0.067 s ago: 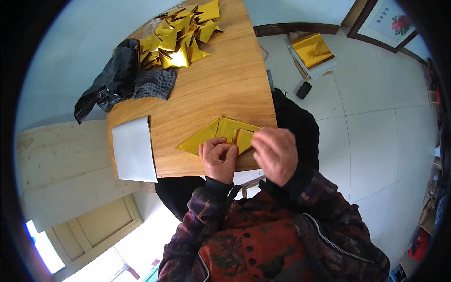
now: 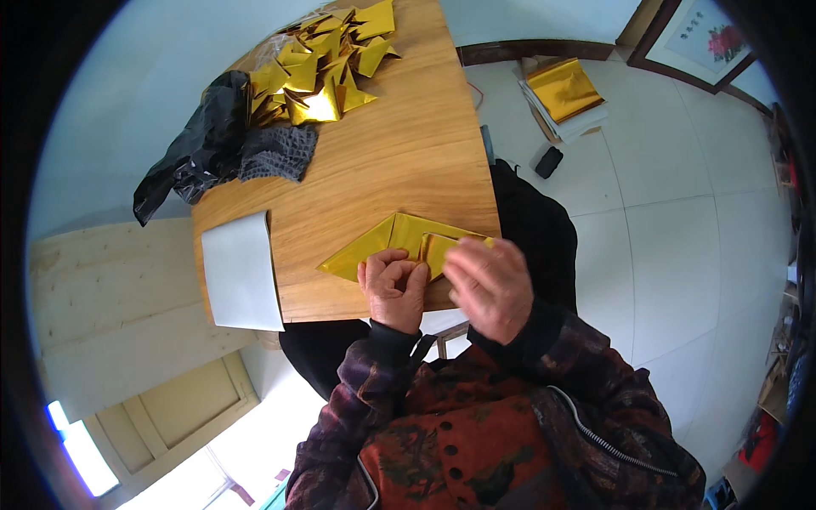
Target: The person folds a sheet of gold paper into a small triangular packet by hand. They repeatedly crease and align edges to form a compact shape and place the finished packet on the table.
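Observation:
A folded sheet of gold foil paper [image 2: 410, 231] lies near the front edge of the wooden table, with pointed ends and creased flaps. My left hand [image 2: 393, 287] rests on its near edge, fingers curled and thumb tip close to the forefinger, pinching the paper. Over the right part of the sheet is my right hand [image 2: 491, 287], slightly blurred. Its fingers are bent together, and they hide whatever may be between them. Part of the paper's right end shows just beyond the knuckles.
A pile of folded gold paper pieces [image 2: 319, 72] covers the table's far end, beside a black plastic bag [image 2: 200, 140] and a dark textured cloth [image 2: 279, 153]. A pale grey sheet [image 2: 242, 270] lies at the left edge. A gold paper stack [image 2: 564, 89] and small black object [image 2: 549, 162] are on the floor.
My right hand has shifted slightly left and toward me, showing more of the paper's right end. My left hand stays in place on the paper.

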Available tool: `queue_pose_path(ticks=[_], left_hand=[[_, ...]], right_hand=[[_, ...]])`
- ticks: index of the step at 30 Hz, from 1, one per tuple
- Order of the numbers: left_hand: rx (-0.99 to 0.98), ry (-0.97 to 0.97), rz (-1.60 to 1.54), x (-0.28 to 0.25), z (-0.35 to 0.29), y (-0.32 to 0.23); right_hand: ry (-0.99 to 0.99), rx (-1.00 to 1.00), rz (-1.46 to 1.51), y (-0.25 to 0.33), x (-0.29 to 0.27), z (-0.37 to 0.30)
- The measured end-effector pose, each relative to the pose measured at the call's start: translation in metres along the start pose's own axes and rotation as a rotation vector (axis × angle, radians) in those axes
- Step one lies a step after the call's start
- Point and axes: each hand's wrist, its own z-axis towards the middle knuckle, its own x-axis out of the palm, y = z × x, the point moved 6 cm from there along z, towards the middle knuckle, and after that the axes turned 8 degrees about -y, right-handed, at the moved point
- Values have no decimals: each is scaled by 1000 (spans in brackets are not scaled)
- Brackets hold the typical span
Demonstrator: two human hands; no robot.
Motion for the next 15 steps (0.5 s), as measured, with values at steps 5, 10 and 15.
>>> queue_pose_path(ticks=[5,10,15], left_hand=[[-7,62,26,0,6,1],[-38,93,54,0,11,-1],[-87,111,56,1,13,0]], right_hand=[[269,-57,-37,12,25,-16],[308,-33,-33,6,30,-17],[309,-8,-34,2,31,-16]])
